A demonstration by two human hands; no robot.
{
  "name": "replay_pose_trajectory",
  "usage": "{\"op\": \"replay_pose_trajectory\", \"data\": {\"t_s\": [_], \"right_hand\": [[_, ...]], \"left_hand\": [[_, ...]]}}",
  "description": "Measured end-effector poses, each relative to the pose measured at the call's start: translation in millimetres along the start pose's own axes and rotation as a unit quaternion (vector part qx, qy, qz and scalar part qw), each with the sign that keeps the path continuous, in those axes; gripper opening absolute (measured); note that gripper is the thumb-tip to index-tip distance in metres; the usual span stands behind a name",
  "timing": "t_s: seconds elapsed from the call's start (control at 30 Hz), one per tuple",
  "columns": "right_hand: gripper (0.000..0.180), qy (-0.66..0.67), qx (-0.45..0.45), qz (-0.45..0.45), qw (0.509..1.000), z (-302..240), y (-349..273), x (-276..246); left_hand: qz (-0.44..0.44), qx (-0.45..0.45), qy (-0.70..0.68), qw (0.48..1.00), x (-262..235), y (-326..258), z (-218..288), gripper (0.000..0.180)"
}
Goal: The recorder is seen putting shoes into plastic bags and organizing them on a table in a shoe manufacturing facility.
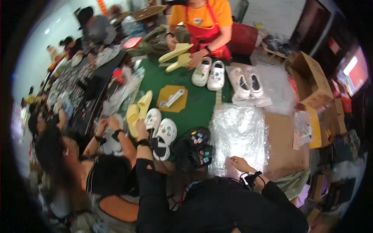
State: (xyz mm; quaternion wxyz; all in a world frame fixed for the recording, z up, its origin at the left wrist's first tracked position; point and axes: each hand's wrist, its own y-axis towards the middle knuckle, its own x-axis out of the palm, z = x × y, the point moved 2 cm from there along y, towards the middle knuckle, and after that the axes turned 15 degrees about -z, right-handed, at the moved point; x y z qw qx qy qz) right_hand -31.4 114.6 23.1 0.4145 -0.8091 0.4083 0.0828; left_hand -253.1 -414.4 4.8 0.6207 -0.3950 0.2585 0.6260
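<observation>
My left hand [141, 127] reaches to the near end of a pair of yellow slide slippers [132, 115], its fingers closed on one slipper. White clogs with colourful charms [166, 131] sit just right of that hand. Black clogs with charms [197, 136] stand between my two arms. On the right, a large clear plastic bag [243, 134] lies flat and shiny. At its near edge my right hand [241, 164] is closed, its fingertips on the plastic.
Across the green table [200, 110], a person in a red apron [204, 29] handles pale yellow slippers [179, 58]. Nearby are white clogs [216, 75], bagged white shoes [246, 83], a brown board [173, 99] and a cardboard box [311, 79]. Another person [108, 171] works at my left.
</observation>
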Motion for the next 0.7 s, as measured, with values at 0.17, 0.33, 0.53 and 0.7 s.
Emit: {"op": "replay_pose_trajectory", "data": {"t_s": [0.17,0.33,0.53,0.7], "right_hand": [[0.036,0.011,0.003,-0.04,0.999,-25.2,4.8,8.1],[0.037,0.013,0.108,0.0,0.994,1.6,-21.8,5.1],[0.036,0.021,0.104,-0.003,0.994,0.6,-9.0,17.1],[0.033,0.015,0.111,0.003,0.994,4.9,-7.9,15.1]], "left_hand": [[0.047,-0.11,0.365,0.923,-21.0,10.0,-160.2,0.053],[0.04,-0.163,-0.542,0.823,15.9,58.2,-55.6,0.041],[0.043,-0.016,-0.303,0.952,-7.0,53.6,-144.9,0.03],[0.155,-0.248,-0.707,0.644,31.6,83.8,-132.8,0.033]]}}
